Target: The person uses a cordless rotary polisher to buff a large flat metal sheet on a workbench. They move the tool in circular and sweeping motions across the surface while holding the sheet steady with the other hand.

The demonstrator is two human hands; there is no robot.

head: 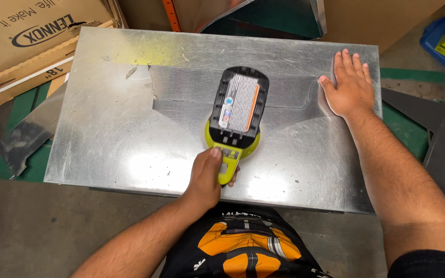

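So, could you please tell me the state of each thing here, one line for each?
Left hand: closed around the power tool's handle.
Right hand: open, flat on the metal sheet.
Power tool: resting face down on the sheet, battery on top.
Metal sheet: lying flat, scratched.
Cardboard box: torn at the edge.

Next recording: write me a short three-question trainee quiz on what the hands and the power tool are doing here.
1. True or false: the right hand lies flat, palm down, on the sheet metal panel.
2. Which hand grips the handle of the yellow-green power tool? A) left B) right C) both
3. Fill in: the tool stands near the ___ of the panel.

Key
1. True; its fingers are spread near the panel's far right corner.
2. A; the left hand wraps the handle, thumb on top.
3. Middle; its round base rests on the metal, with the black battery pack facing up.
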